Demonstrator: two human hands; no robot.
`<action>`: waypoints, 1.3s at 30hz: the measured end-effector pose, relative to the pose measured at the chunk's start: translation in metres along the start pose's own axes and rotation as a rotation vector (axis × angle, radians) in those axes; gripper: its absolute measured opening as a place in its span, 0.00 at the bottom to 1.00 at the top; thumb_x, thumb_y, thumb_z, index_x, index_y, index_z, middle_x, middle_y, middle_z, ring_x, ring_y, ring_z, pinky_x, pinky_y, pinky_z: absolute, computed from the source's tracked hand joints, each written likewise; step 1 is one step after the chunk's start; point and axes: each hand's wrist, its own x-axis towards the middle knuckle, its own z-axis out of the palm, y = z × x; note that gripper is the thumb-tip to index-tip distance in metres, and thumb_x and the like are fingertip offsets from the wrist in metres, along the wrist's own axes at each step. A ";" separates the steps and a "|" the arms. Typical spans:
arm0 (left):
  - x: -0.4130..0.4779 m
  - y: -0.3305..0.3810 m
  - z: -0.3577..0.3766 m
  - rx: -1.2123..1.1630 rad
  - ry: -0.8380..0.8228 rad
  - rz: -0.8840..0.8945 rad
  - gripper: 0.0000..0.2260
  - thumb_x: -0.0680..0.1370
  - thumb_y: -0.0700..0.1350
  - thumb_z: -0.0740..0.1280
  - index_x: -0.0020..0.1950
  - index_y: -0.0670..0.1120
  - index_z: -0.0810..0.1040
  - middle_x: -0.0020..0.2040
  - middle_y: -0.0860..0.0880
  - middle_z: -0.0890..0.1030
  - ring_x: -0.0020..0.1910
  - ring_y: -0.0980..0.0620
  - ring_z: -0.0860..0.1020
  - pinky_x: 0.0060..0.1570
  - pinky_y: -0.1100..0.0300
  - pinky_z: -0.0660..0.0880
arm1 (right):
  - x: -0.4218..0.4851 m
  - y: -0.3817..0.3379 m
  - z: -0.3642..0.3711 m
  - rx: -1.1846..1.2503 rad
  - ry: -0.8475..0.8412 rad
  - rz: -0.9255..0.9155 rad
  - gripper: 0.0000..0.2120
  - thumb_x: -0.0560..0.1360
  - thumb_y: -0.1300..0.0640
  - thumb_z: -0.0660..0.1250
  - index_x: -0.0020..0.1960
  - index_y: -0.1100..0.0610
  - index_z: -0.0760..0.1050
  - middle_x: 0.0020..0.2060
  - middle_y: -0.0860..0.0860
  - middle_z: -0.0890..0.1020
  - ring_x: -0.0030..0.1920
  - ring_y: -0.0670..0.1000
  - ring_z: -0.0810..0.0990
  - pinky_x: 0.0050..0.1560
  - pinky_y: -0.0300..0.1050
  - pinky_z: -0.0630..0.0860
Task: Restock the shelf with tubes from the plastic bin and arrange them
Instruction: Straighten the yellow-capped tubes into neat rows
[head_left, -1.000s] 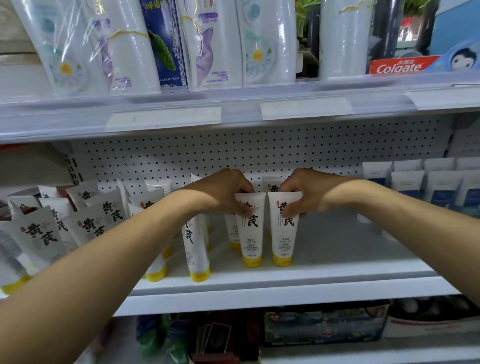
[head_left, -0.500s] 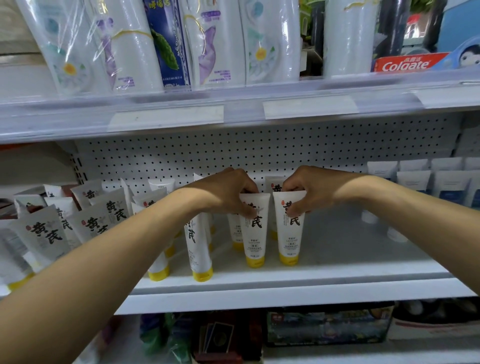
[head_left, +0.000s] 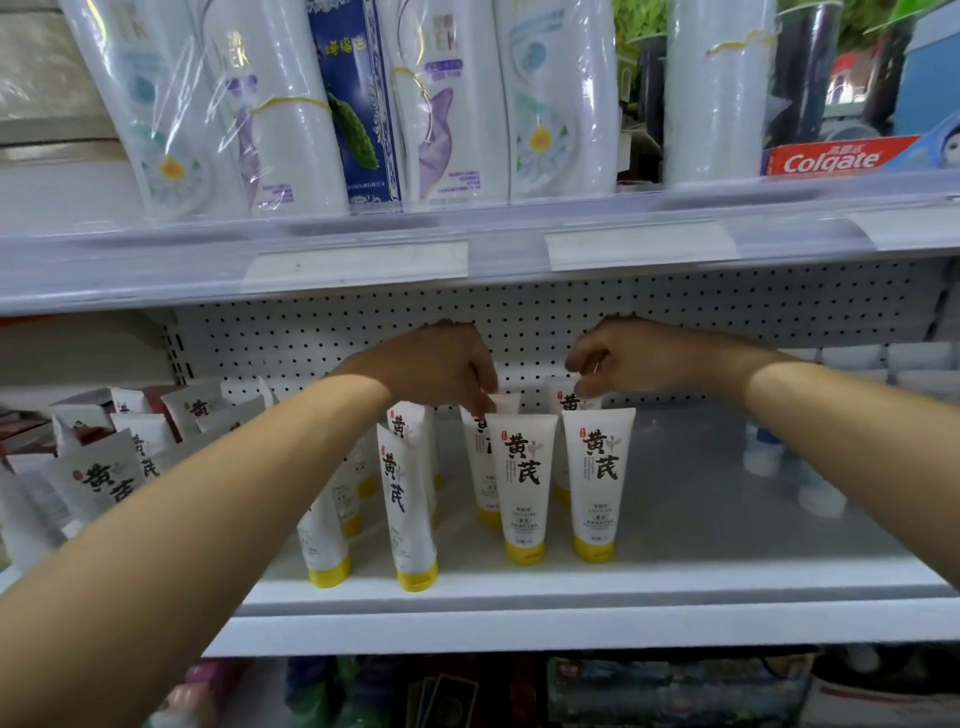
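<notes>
Several white tubes with yellow caps and black characters stand cap-down on the white shelf (head_left: 727, 551). Two front tubes (head_left: 522, 483) (head_left: 597, 478) stand side by side with no hand on them. My left hand (head_left: 441, 364) reaches over them, its fingertips pinching the top of a rear tube (head_left: 505, 402). My right hand (head_left: 628, 358) pinches the top of the rear tube (head_left: 565, 400) behind the right front one. Further tubes (head_left: 405, 499) (head_left: 324, 530) stand to the left, partly hidden by my left forearm. The plastic bin is out of sight.
Boxed tubes of the same brand (head_left: 104, 467) lean in a row at the left. White and blue tubes (head_left: 763, 457) stand at the right behind my forearm. The upper shelf (head_left: 467, 249) overhangs with wrapped bottles (head_left: 291, 104) and a Colgate box (head_left: 831, 158). Bare shelf lies right of the front tubes.
Both hands have let go of the two front tubes, risen and moved back to the tops of the tubes behind them. The front tubes now stand on their own.
</notes>
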 end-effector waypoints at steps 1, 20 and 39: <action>0.004 -0.001 0.004 -0.011 -0.036 0.013 0.08 0.72 0.48 0.75 0.50 0.50 0.83 0.40 0.56 0.83 0.35 0.59 0.79 0.39 0.64 0.75 | 0.006 0.002 0.003 0.004 -0.045 0.003 0.11 0.74 0.50 0.71 0.52 0.55 0.81 0.48 0.47 0.84 0.48 0.50 0.82 0.53 0.47 0.79; 0.034 -0.002 0.023 -0.027 -0.009 0.111 0.05 0.73 0.44 0.73 0.47 0.45 0.85 0.39 0.50 0.84 0.35 0.55 0.82 0.35 0.66 0.75 | 0.016 0.016 0.016 0.098 -0.088 -0.083 0.05 0.72 0.52 0.73 0.38 0.52 0.83 0.36 0.52 0.85 0.34 0.48 0.80 0.36 0.47 0.75; 0.031 0.000 0.025 -0.084 -0.024 0.155 0.02 0.73 0.44 0.73 0.41 0.46 0.84 0.33 0.51 0.82 0.30 0.57 0.78 0.31 0.68 0.71 | 0.012 0.012 0.014 0.100 -0.088 -0.084 0.09 0.73 0.52 0.72 0.34 0.47 0.81 0.31 0.44 0.83 0.29 0.41 0.76 0.31 0.40 0.70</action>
